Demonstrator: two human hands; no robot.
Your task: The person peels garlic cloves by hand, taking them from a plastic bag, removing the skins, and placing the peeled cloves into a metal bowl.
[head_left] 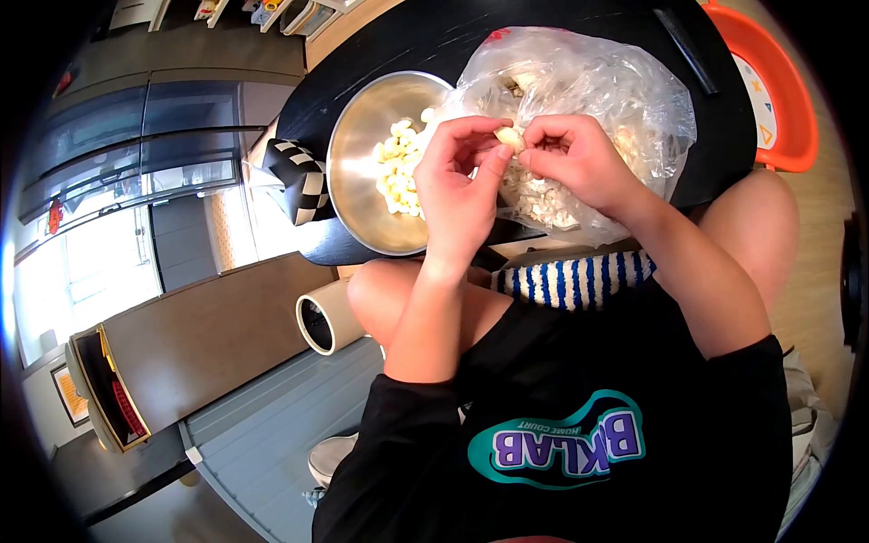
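Black table (pixel 348 83) bears a metal bowl (pixel 358 136) (pale floor (pixel 831 226) alongside).

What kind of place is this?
Probably a room in someone's home. A person with bare knees sits at a black table, with a metal bowl of pale pieces and a plastic bag on it.

head-worn view, looking down at hands (pixel 511 167)

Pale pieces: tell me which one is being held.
The single piece pinched between the fingers of the left hand and right hand; the loose pieces lie together in the metal bowl.
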